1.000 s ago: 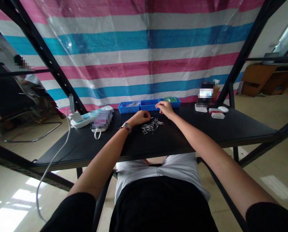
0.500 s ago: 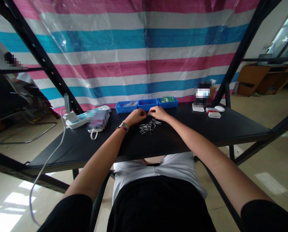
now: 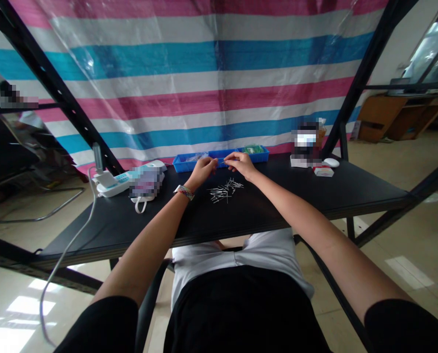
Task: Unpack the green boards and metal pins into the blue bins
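Just in front of the middle blue bin (image 3: 224, 153), my left hand (image 3: 204, 170) and my right hand (image 3: 240, 163) face each other with fingertips pinched. A thin, pale piece shows between them, too small to name. Below the hands, a loose pile of thin silvery pieces (image 3: 226, 190) lies on the black table (image 3: 277, 196). The left blue bin (image 3: 182, 166) holds something in clear plastic, and the right blue bin (image 3: 261, 157) holds a green packet (image 3: 253, 149).
A white power strip (image 3: 112, 188) with a cable and a blurred pouch (image 3: 147, 182) lie at the left. At the right are a red and white box (image 3: 323, 171), a white mouse (image 3: 331, 162) and a bottle. A person (image 3: 31, 120) sits far left.
Both hands have lifted slightly away from the pile toward the blue bins, still pinched close together. The whole view has shifted a little.
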A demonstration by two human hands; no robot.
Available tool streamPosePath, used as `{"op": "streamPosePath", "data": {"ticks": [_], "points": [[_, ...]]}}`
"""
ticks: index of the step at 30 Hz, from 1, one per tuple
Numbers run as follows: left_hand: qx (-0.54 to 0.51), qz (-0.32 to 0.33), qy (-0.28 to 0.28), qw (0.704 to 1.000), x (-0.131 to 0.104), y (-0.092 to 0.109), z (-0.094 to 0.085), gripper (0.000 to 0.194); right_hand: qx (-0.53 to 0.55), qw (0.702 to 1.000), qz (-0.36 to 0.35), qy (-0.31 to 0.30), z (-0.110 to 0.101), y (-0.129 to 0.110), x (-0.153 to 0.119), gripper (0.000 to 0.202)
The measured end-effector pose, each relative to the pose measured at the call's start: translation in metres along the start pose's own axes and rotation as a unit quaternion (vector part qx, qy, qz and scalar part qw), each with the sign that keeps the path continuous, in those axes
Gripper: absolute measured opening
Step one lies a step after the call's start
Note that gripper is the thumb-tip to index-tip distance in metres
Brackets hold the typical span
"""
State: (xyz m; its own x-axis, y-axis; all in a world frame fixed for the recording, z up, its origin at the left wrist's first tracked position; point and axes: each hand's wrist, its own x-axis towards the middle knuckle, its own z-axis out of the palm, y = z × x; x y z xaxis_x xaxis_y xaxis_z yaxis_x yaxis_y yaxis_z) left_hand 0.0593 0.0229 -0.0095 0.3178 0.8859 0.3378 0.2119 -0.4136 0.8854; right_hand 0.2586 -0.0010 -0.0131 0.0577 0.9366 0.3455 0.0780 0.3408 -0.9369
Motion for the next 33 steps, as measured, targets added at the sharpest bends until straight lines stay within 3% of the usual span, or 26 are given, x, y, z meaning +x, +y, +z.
{"op": "streamPosePath", "data": {"ticks": [6,11,20,27,33], "points": [[-0.032,-0.053,-0.003,0.998,-0.0005,0.0015,-0.0003,0.049,-0.002,1.0,-0.018,0.007,0.0008,-0.0001,-0.0006,0.006],[-0.062,-0.044,-0.01,0.997,-0.0021,0.0018,-0.002,0.05,0.007,1.0,-0.015,0.007,0.0007,-0.0006,-0.001,0.006],[-0.067,-0.013,0.015,0.998,-0.0018,0.0016,-0.0014,0.05,0.073,0.99,0.121,0.005,0.0026,-0.0043,-0.0024,0.01],[-0.096,0.018,0.03,0.995,-0.0029,0.0017,-0.0016,0.046,0.076,0.987,0.142,-0.015,0.0021,-0.0024,-0.0027,0.015],[-0.099,-0.002,0.028,0.995,-0.0042,0.0032,-0.0012,0.045,0.114,0.983,0.145,-0.019,0.0005,-0.0002,-0.0013,0.009]]}}
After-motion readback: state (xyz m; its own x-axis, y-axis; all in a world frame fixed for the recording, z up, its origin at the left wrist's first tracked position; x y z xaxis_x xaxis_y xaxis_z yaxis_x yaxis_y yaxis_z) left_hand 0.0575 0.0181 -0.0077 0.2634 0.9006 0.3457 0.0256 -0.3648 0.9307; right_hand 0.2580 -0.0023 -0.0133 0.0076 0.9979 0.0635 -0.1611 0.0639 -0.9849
